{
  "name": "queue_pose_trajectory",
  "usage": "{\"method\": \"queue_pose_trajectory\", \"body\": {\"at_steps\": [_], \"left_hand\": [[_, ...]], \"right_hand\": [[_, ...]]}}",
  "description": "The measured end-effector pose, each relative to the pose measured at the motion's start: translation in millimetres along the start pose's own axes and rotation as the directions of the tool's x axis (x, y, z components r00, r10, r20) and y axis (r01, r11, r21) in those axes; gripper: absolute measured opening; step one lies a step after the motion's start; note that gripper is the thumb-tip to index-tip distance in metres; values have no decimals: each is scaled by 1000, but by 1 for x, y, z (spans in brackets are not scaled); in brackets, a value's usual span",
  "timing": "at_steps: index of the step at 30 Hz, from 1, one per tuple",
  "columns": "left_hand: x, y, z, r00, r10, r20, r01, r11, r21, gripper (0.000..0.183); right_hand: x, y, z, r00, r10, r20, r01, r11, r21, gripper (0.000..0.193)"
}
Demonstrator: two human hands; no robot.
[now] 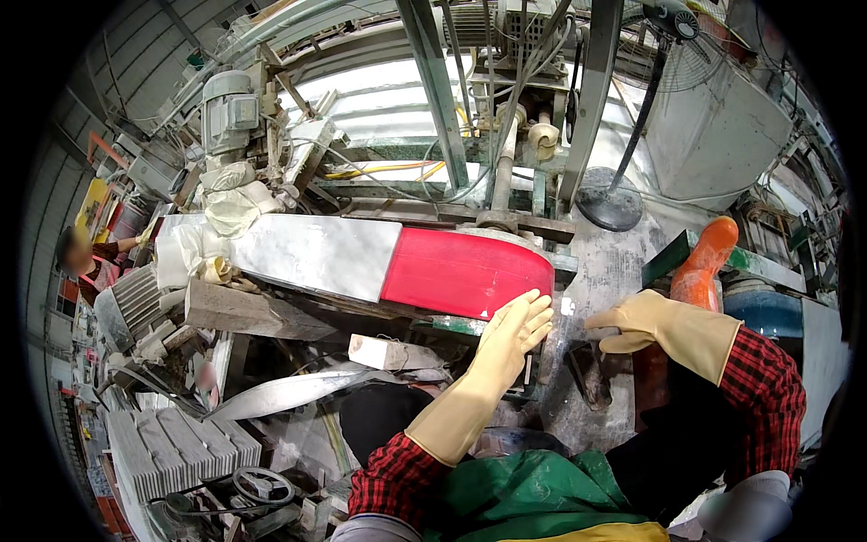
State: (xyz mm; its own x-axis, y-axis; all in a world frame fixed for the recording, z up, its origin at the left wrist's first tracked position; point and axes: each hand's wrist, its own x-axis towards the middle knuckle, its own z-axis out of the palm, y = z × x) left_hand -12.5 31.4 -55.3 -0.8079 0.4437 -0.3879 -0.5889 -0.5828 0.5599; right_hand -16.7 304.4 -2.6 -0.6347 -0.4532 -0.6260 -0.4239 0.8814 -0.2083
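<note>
My left hand [513, 332], in a pale yellow rubber glove, is at the near right end of a red belt-like surface [470, 271] that curves down at its end. Its fingers are stretched out, and the fingertips overlap the red edge; I cannot tell whether they touch it. To the right, my right hand [637, 323] wears a matching glove. Its thumb and fingers are apart and slightly blurred, pointing toward the left hand, with nothing seen between them. A flat whitish-grey slab-like section [316, 253] adjoins the red surface on its left.
Below the red surface lies a pale block [393, 352]. A wooden beam [253, 312] and a stack of grey ribbed pieces [185, 447] are at left. A motor [228, 113] stands behind. At right are an orange boot-shaped thing [709, 262] and a fan's round base [610, 199]. Another person [90, 257] is far left.
</note>
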Motion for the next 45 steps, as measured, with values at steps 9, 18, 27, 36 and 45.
{"method": "queue_pose_trajectory", "body": {"at_steps": [9, 18, 27, 36, 45], "left_hand": [[2, -1, 0, 1000, 3, -12, -3, 1000, 0, 47], [-2, 5, 6, 998, 51, -23, -51, 999, -1, 47], [-5, 10, 6, 996, 85, -23, -85, 996, -8, 49], [-5, 12, 5, 990, 124, -59, -126, 992, -31, 49], [-3, 8, 6, 997, 51, 66, -51, 999, -3, 50]], "right_hand": [[2, 3, 4, 1000, 7, -12, -7, 1000, 8, 51], [0, 1, 1, 1000, 7, 8, -7, 1000, 24, 54], [0, 2, 2, 1000, -6, -15, 6, 1000, 25, 53], [2, 4, 4, 1000, -13, -9, 13, 1000, 13, 51], [2, 0, 0, 1000, 0, 1, 0, 999, 41, 51]]}}
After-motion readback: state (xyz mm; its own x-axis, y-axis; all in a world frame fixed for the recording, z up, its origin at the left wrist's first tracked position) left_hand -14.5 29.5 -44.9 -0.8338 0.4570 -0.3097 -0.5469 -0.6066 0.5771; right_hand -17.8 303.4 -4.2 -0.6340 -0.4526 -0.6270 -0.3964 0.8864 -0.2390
